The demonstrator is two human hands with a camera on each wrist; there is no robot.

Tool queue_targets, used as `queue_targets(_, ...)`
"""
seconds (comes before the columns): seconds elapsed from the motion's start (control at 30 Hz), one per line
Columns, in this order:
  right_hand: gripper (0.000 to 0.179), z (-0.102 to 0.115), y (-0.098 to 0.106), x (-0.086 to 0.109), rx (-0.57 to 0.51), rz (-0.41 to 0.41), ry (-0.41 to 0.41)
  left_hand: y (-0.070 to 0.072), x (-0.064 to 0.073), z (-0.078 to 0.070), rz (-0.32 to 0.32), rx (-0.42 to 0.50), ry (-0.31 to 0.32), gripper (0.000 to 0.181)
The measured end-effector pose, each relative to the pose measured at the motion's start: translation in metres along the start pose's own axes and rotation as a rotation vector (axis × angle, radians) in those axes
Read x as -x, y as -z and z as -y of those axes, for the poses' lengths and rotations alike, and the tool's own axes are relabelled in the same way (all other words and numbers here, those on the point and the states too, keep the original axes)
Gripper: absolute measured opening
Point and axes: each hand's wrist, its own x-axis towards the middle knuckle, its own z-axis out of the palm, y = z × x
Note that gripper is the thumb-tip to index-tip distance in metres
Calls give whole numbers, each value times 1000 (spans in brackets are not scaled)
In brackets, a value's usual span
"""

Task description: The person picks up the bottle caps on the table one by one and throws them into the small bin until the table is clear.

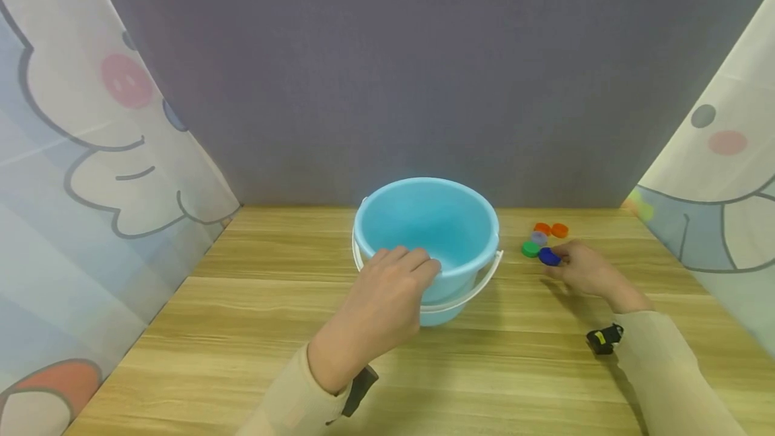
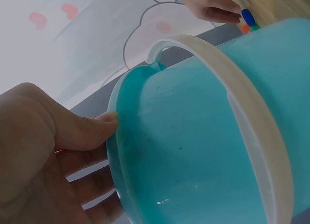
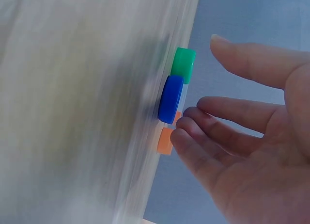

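A light blue plastic bucket (image 1: 432, 210) stands upright on the wooden table, its white handle (image 2: 256, 132) hanging down at the front. My left hand (image 1: 390, 295) grips the near rim, thumb on the outer wall and fingers over the inside. To the right, my right hand (image 1: 590, 271) reaches a dark blue bottle cap (image 1: 548, 257). In the right wrist view its fingers are parted, fingertips right by the blue cap (image 3: 171, 99), thumb apart from it. Around that cap lie a green cap (image 1: 530, 249), a pale purple cap (image 1: 538, 238) and two orange caps (image 1: 560, 230).
A grey panel (image 1: 412, 73) rises behind the table's back edge. Cartoon-print curtains (image 1: 79, 173) hang along both sides. Wooden tabletop (image 1: 254, 301) extends left of the bucket and in front of it.
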Motion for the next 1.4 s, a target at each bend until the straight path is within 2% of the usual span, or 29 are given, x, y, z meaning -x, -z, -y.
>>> queue_targets(0.1, 44, 0, -1, -1, -6, -15, 3, 1, 0, 1, 7, -4, 5, 34)
queue_targets(0.27, 58, -2, 2, 0, 4, -32, -45, 2, 0, 0, 27, 8, 6, 34)
queue_targets(0.37, 60, -4, 3, -2, 17, -27, -56, 2, -1, 0, 24, 1, 2, 34)
queue_targets(0.87, 40, -14, 1, -16, 34, -7, -3, 1, 0, 0, -3, -17, -7, 35)
queue_targets(1.17, 47, -13, 6, -21, 57, 78, -61, 0, 0, 0, 5, -16, -1, 35)
queue_targets(1.4, 51, -11, 9, -22, 71, 91, -92, 0, 0, 1, -2, -16, -4, 34)
